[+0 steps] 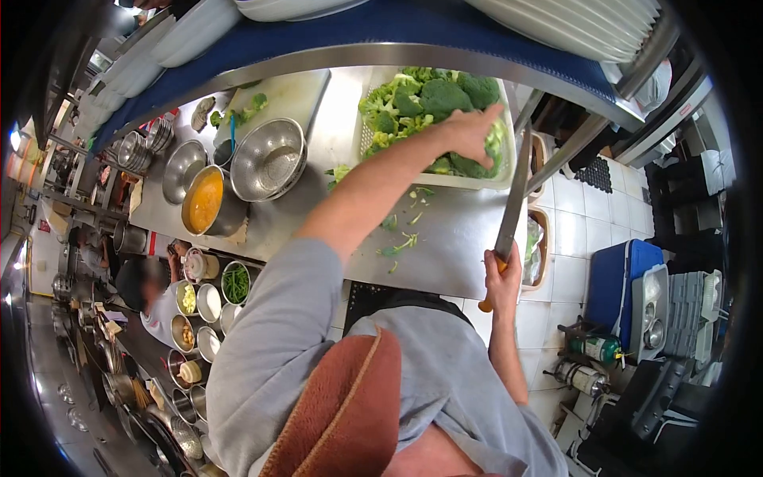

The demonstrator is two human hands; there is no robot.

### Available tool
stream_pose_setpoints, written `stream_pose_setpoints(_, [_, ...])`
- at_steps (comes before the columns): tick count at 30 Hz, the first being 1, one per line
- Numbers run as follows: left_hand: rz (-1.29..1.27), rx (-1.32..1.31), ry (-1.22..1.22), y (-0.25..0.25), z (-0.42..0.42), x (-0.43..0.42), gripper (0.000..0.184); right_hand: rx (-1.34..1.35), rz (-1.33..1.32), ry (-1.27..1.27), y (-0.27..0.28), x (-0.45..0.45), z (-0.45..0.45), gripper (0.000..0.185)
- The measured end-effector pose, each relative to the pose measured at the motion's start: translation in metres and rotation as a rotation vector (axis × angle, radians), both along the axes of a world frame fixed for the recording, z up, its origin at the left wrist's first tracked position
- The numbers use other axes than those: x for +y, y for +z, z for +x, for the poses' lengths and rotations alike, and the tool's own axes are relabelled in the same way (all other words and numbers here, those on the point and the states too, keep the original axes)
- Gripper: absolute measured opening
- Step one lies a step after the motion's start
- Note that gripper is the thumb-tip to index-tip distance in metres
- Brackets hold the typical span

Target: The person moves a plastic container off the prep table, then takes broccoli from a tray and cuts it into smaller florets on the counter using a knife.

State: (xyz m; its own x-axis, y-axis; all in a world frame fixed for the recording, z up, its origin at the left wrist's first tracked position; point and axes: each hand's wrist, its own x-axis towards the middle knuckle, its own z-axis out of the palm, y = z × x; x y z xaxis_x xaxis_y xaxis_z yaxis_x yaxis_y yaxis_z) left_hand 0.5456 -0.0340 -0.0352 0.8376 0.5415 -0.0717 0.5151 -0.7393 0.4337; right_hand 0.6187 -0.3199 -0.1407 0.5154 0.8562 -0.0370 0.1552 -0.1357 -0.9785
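Observation:
My left hand (475,137) reaches across a white plastic basket (465,182) heaped with broccoli (445,98). Its fingers are stretched out over the florets at the basket's right side; whether they touch any is hard to see. My right hand (502,278) grips a long knife (513,208) by its orange-yellow handle, blade pointing up and away from me beside the steel counter's right edge. Small green broccoli scraps (407,241) lie on the steel counter (362,256) between my arms.
Left on the counter are perforated steel bowls (269,161), a pot of orange liquid (205,203) and a white cutting board (294,97). A shelf edge (381,56) with stacked plates crosses above. Tubs (537,250) stand right of the counter. Another person (155,306) is at left.

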Motion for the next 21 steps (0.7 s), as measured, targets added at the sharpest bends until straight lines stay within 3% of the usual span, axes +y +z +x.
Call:
stream_pose_setpoints(5, [-0.227,-0.440,0.282,0.014,-0.055,0.019,0.115,0.011,-0.035,0.102,0.001,-0.006,0.013,0.050])
stream_pose_setpoints(7, [-0.348,-0.741,0.253,0.003,-0.095,0.021,0.115,-0.009,-0.047,0.131,-0.003,-0.009,0.019,0.051])
stream_pose_setpoints(9, [-0.465,-0.882,0.288,0.035,-0.144,-0.028,0.110,-0.059,-0.037,0.158,0.000,-0.009,0.022,0.051])
stream_pose_setpoints(11, [-0.403,-0.998,0.302,0.023,-0.198,-0.057,0.107,-0.097,-0.019,0.189,-0.004,-0.005,0.023,0.054])
stream_pose_setpoints(14, [-0.366,-0.953,0.407,0.008,-0.262,-0.105,0.107,-0.136,-0.046,0.252,-0.003,-0.001,0.022,0.055])
stream_pose_setpoints(16, [-0.176,-0.648,0.534,-0.032,-0.300,-0.116,0.103,-0.153,-0.055,0.291,-0.001,0.003,0.018,0.055])
stream_pose_setpoints(17, [-0.172,-0.645,0.549,-0.053,-0.310,-0.120,0.103,-0.134,-0.058,0.300,0.001,0.006,0.014,0.055])
stream_pose_setpoints(19, [0.128,-0.493,0.586,-0.097,-0.313,-0.126,0.097,-0.111,-0.077,0.320,0.003,0.012,0.006,0.054])
stream_pose_setpoints(21, [0.197,-0.476,0.636,-0.130,-0.312,-0.136,0.095,-0.114,-0.073,0.316,-0.003,0.017,-0.002,0.054])
